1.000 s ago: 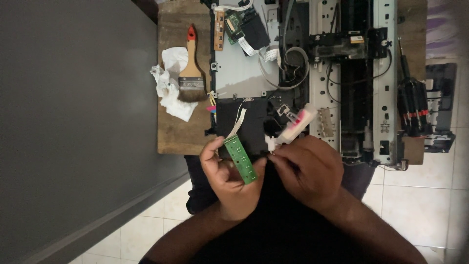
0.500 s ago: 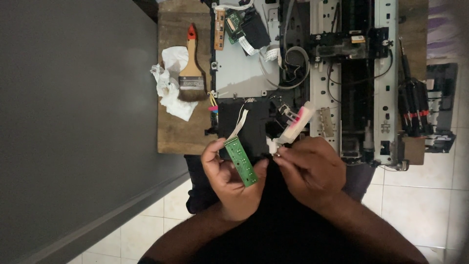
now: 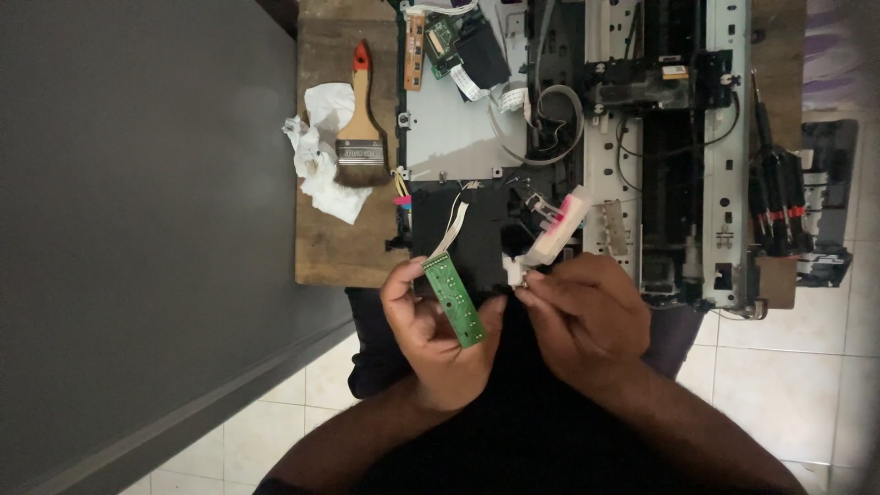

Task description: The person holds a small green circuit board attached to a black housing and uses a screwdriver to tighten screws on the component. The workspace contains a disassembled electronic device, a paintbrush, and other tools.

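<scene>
My left hand [image 3: 431, 321] holds a narrow green circuit board [image 3: 453, 299] by its edges, with a flat white ribbon cable [image 3: 453, 227] running up from its top end into the machine. My right hand [image 3: 582, 312] pinches a small white tube with a pink label [image 3: 555, 231] near its cap end, just right of the board. Both hands hover over the near edge of a dismantled printer chassis [image 3: 642, 137] with a black housing [image 3: 467, 238] at its front.
A wooden-handled paintbrush [image 3: 360, 119] and crumpled white tissue [image 3: 319, 156] lie on the wooden table [image 3: 330, 247] at left. Another circuit board [image 3: 440, 37] sits at the back. Black screwdrivers [image 3: 779, 202] rest on the right. A grey wall stands left; tiled floor below.
Both hands have shifted only slightly; the green board and the white tube stay in the same grips.
</scene>
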